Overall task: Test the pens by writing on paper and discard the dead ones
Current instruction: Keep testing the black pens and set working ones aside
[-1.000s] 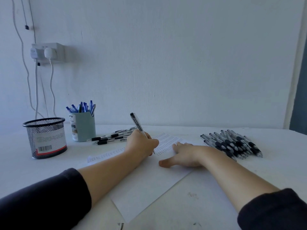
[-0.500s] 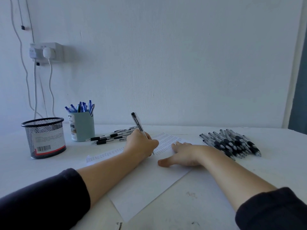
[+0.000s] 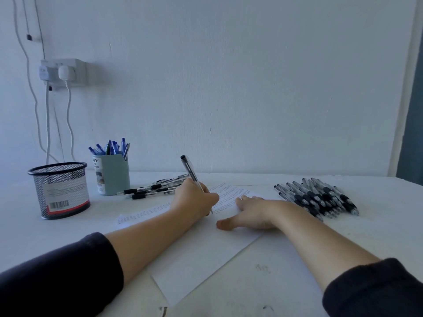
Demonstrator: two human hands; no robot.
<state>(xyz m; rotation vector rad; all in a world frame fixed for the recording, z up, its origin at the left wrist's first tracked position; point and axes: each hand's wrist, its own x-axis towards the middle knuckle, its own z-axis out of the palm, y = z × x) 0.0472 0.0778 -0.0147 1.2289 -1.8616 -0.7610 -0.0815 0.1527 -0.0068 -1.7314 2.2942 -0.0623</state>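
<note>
1. Head view: the left hand point(image 3: 194, 199) pinches a pen point(image 3: 193, 176), tip down on the paper point(image 3: 201, 255) near the table's point(image 3: 286, 282) middle, barrel leaning up and away toward the far edge.
2. The right hand point(image 3: 250, 213) lies spread flat on the sheet, just beside the tip, pinning it.
3. Untested pens, I judge, form the pile point(image 3: 318, 196) toward the right edge, nearer the right hand.
4. The mesh cup point(image 3: 60, 191) at the left edge is the left hand's side, likely for duds.
</note>
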